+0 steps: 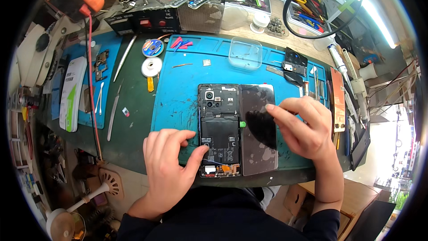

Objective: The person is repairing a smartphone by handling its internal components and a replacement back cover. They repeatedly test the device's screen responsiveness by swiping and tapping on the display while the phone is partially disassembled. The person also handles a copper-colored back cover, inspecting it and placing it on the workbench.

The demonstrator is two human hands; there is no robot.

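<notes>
An opened smartphone (220,127) lies on the blue repair mat, its camera cluster, black battery and lower circuit board exposed. Close along its right side is a dark, glossy screen panel (261,163) with blotchy marks and a small green tab (242,124) at its left edge. My left hand (171,163) rests by the phone's lower left, thumb tip on the phone's edge, thumb and fingers apart. Over the panel's upper right, my right hand (307,127) has thumb and forefinger pinched together. Whether anything is between those fingertips cannot be made out.
A clear plastic tub (245,53) and black phone parts (294,64) sit toward the mat's back. Solder spools (151,67), tweezers (125,58) and cotton swabs (99,98) lie left. A red cable (91,71) hangs at left. Tools crowd the right edge.
</notes>
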